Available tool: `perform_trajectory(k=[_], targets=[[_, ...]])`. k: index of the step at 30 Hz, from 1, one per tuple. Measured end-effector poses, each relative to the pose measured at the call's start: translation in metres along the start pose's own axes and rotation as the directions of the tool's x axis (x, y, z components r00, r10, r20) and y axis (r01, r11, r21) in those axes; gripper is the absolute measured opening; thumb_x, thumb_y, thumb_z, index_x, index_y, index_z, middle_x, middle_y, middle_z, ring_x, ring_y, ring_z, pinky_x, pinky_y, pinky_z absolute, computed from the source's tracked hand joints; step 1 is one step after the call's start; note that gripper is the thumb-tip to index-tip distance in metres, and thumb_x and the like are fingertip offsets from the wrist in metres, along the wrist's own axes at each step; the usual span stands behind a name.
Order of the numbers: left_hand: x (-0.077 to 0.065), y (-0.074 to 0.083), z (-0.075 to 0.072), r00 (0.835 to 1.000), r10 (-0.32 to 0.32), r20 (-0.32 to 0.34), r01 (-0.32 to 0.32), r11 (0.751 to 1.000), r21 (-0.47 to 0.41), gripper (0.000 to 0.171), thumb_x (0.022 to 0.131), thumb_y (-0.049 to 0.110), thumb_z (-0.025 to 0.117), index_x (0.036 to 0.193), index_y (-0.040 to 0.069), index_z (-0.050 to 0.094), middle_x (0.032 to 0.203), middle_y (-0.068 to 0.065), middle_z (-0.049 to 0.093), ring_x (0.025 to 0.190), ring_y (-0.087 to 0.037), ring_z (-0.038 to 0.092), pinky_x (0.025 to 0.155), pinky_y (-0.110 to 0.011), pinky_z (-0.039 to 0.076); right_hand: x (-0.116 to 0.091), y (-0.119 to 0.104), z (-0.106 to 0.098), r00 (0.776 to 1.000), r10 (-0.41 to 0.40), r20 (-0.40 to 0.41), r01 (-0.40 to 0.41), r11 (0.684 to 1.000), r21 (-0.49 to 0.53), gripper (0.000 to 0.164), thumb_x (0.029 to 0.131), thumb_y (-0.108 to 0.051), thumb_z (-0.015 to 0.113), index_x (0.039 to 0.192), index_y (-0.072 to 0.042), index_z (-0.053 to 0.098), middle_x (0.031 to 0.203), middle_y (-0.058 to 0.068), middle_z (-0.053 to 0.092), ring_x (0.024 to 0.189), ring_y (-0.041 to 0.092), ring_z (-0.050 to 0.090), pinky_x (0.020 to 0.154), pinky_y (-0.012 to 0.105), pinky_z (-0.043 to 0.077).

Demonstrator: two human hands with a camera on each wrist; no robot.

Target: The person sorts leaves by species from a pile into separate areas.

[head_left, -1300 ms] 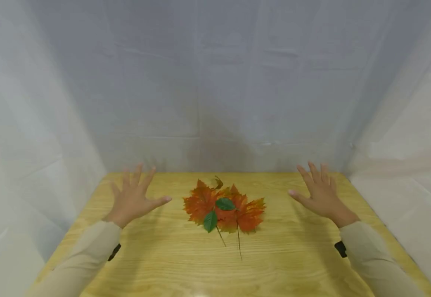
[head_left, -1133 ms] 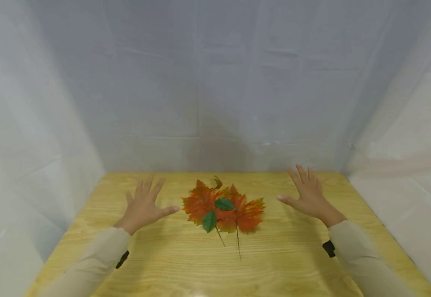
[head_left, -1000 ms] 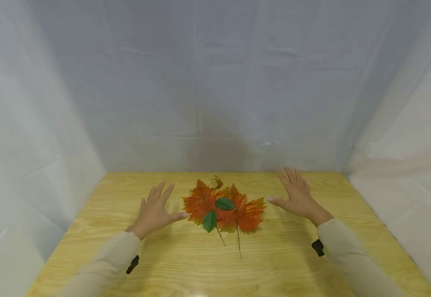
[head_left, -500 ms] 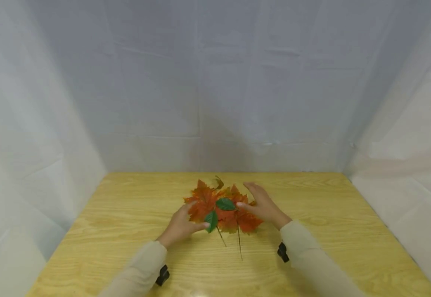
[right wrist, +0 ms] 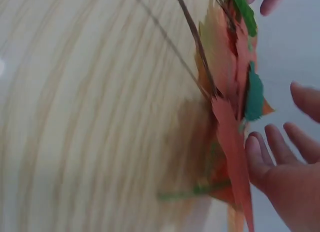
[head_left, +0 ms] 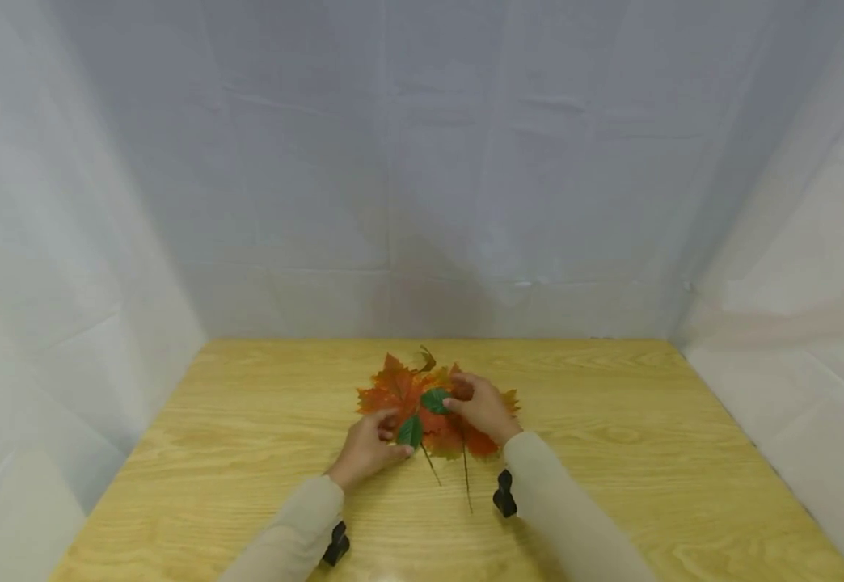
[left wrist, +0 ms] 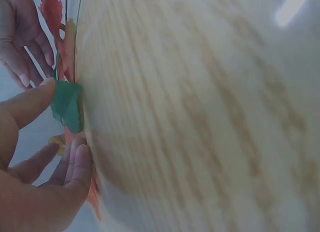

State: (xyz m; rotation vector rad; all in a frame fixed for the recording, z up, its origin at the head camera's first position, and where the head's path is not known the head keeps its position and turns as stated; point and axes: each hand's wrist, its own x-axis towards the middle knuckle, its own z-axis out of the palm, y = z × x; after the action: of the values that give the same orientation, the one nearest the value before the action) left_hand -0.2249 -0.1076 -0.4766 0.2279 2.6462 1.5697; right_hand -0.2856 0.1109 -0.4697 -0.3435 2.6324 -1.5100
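A cluster of orange-red maple leaves (head_left: 396, 388) lies mid-table, with two green leaves on top and two thin brown stems (head_left: 466, 477) pointing toward the near edge. At the cluster's left side is my left hand (head_left: 367, 449). Its thumb and bent fingers stand apart around the lower green leaf (head_left: 411, 432); in the left wrist view the thumb tip meets this leaf (left wrist: 67, 107). My right hand (head_left: 486, 412) hovers over the right-hand maple leaves, thumb tip at the edge of the upper green leaf (head_left: 434, 399). The right wrist view has its fingers spread beside the leaves.
The light wooden table (head_left: 247, 404) runs back to a pale grey cloth (head_left: 422, 162), which also hangs along both sides. A small brown curled tip (head_left: 428, 359) sticks out behind the cluster. Each wrist carries a black device (head_left: 505, 495).
Both hands have come in from the left and right sides of the table to the leaf cluster, their spread fingers drawing in and bending. The leaves lie about where they were.
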Motion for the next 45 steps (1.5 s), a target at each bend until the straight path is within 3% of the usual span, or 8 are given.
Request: perform_trajectory(k=[3, 7, 11, 16, 28, 37, 45], targets=[[0.002, -0.003, 0.001, 1.000, 0.022, -0.018, -0.022, 1.000, 0.001, 0.058, 0.073, 0.005, 0.082, 0.124, -0.008, 0.057, 0.108, -0.019, 0.063, 0.092, -0.028, 0.060, 0.076, -0.035, 0.053, 0.003, 0.001, 0.009, 0.998, 0.021, -0.065, -0.019, 0.999, 0.036, 0.048, 0.089, -0.009, 0.069, 0.133, 0.001, 0.053, 0.128, 0.021, 0.057, 0.115, 0.036, 0.057, 0.091, 0.046, 0.050], [0.004, -0.005, 0.004, 0.999, 0.020, -0.038, -0.020, 1.000, 0.007, 0.052, 0.072, 0.002, 0.082, 0.118, -0.009, 0.060, 0.095, -0.016, 0.063, 0.082, -0.023, 0.058, 0.069, -0.029, 0.050, 0.004, 0.001, 0.019, 0.990, 0.035, -0.140, -0.036, 0.999, -0.008, 0.042, 0.086, -0.003, 0.070, 0.125, 0.006, 0.059, 0.115, 0.022, 0.063, 0.103, 0.034, 0.061, 0.085, 0.043, 0.053], [0.004, -0.006, 0.006, 0.998, 0.013, -0.055, -0.011, 0.999, 0.043, 0.047, 0.073, 0.003, 0.081, 0.115, -0.009, 0.062, 0.091, -0.014, 0.064, 0.076, -0.017, 0.056, 0.066, -0.027, 0.048, 0.004, 0.003, 0.027, 0.983, 0.043, -0.181, -0.058, 0.995, -0.078, 0.036, 0.083, -0.003, 0.073, 0.118, 0.004, 0.064, 0.104, 0.018, 0.066, 0.094, 0.030, 0.063, 0.079, 0.041, 0.054], [0.006, -0.004, 0.010, 0.998, 0.022, -0.061, -0.014, 0.992, 0.124, 0.045, 0.073, 0.005, 0.082, 0.112, -0.008, 0.064, 0.088, -0.012, 0.065, 0.074, -0.015, 0.057, 0.065, -0.030, 0.050, 0.006, 0.008, 0.030, 0.976, 0.050, -0.213, -0.072, 0.993, -0.096, 0.028, 0.082, -0.003, 0.074, 0.109, 0.001, 0.069, 0.098, 0.015, 0.067, 0.092, 0.029, 0.063, 0.075, 0.040, 0.054], [0.008, -0.002, 0.012, 0.997, 0.007, -0.071, 0.006, 0.985, 0.174, 0.029, 0.073, 0.010, 0.083, 0.094, -0.003, 0.067, 0.078, -0.007, 0.065, 0.068, -0.014, 0.059, 0.062, -0.031, 0.052, 0.007, 0.016, 0.031, 0.969, 0.068, -0.238, -0.090, 0.993, -0.079, 0.018, 0.082, -0.006, 0.075, 0.097, 0.002, 0.070, 0.090, 0.013, 0.068, 0.083, 0.026, 0.065, 0.071, 0.038, 0.055], [0.007, 0.008, 0.022, 0.995, -0.024, -0.100, 0.050, 0.964, 0.262, 0.037, 0.073, 0.022, 0.085, 0.091, -0.001, 0.063, 0.084, -0.010, 0.064, 0.075, -0.021, 0.060, 0.063, -0.034, 0.051, 0.006, 0.018, 0.030, 0.973, 0.075, -0.219, -0.091, 0.994, -0.064, 0.020, 0.083, -0.006, 0.074, 0.101, 0.001, 0.070, 0.093, 0.013, 0.067, 0.085, 0.026, 0.066, 0.072, 0.038, 0.055], [0.007, 0.008, 0.023, 0.991, -0.095, -0.099, 0.114, 0.970, 0.214, 0.032, 0.075, 0.017, 0.083, 0.093, 0.001, 0.062, 0.081, -0.006, 0.063, 0.072, -0.018, 0.060, 0.061, -0.033, 0.050, 0.004, 0.016, 0.031, 0.974, 0.085, -0.208, -0.098, 0.994, -0.054, 0.020, 0.084, -0.006, 0.073, 0.102, 0.001, 0.070, 0.095, 0.013, 0.067, 0.086, 0.026, 0.066, 0.074, 0.039, 0.055]])
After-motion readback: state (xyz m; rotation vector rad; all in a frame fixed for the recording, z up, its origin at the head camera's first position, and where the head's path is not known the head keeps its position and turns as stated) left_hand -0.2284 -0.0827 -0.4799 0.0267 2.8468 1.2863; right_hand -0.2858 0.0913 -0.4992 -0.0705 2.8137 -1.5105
